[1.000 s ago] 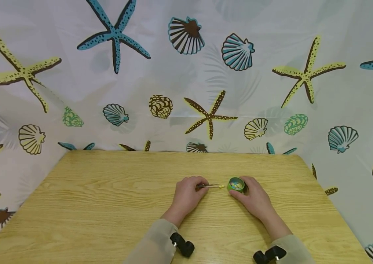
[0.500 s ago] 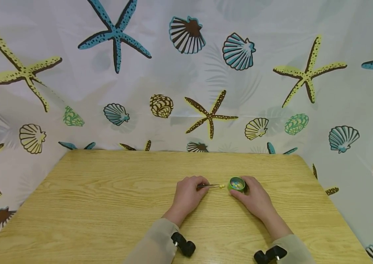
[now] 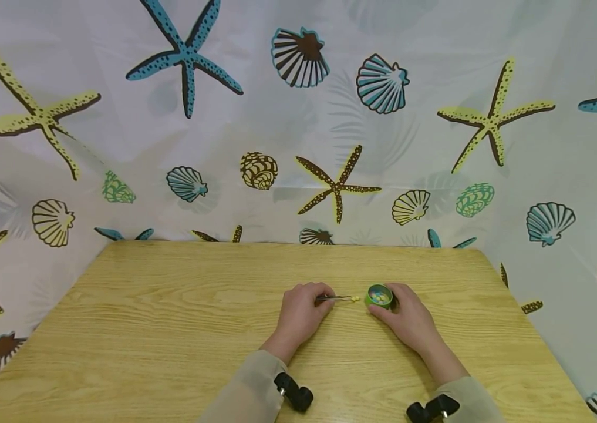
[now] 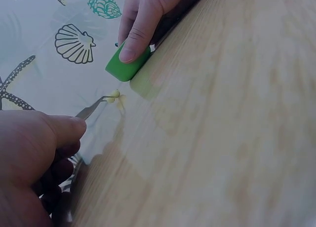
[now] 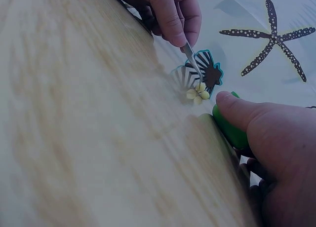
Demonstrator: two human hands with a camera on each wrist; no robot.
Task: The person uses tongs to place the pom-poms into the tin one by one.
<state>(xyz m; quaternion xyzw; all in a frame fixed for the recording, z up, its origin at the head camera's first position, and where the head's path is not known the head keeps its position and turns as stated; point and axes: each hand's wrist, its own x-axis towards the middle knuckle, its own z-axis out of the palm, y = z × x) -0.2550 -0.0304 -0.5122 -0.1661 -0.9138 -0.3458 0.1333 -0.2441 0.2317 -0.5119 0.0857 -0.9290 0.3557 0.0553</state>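
Observation:
My left hand [image 3: 300, 314] pinches a pair of metal tweezers [image 3: 337, 298] between thumb and fingers, low over the table and pointing right. At their bent tips are small pale yellow beads or pieces [image 5: 198, 93], close to the tabletop; in the left wrist view the tips overlap one yellow piece [image 4: 115, 94]. Just to the right, a small round green container [image 3: 379, 303] stands upright on the table. My right hand [image 3: 409, 317] grips its right side, the thumb at the front. Inside it lie several small blue, yellow and pale pieces [image 3: 380, 297].
The wooden table [image 3: 171, 329] shows light reflections in both wrist views. Behind it and at the sides hangs a white cloth [image 3: 277, 129] printed with starfish and shells. Black wrist mounts [image 3: 294, 392] sit on both pale sleeves [image 3: 249, 388].

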